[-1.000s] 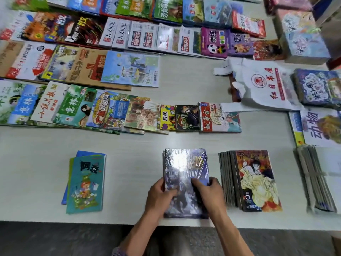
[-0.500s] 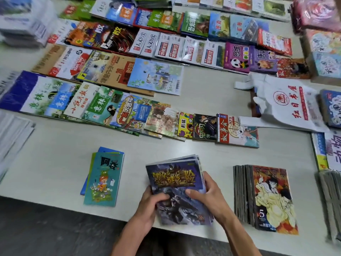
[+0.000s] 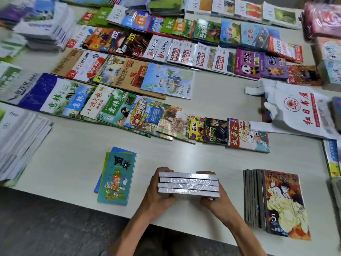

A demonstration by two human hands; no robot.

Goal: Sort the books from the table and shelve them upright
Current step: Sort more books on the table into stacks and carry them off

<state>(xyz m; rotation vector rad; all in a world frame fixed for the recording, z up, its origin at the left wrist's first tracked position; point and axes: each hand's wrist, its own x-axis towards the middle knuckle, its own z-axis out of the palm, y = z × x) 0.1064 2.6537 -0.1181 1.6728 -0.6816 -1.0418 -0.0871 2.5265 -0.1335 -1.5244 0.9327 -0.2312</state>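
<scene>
A shrink-wrapped bundle of several books (image 3: 189,184) stands on edge near the table's front, its white page edges facing me. My left hand (image 3: 156,193) grips its left end and my right hand (image 3: 215,200) grips its right end. To the left lies a small pile of teal comic books (image 3: 116,177), flat on the table. To the right a fanned stack of manga (image 3: 276,204) lies flat, a cover marked 5 on top. No shelf is in view.
Rows of overlapping books and magazines (image 3: 147,115) cover the middle and back of the pale table (image 3: 73,156). Tall stacks sit at the left edge (image 3: 20,143) and far left (image 3: 42,24). A white printed bag (image 3: 299,109) lies at the right.
The wrapped bundle has gone from lying flat to being tipped up onto its edge between both hands. The view has shifted left and back, showing more of the table.
</scene>
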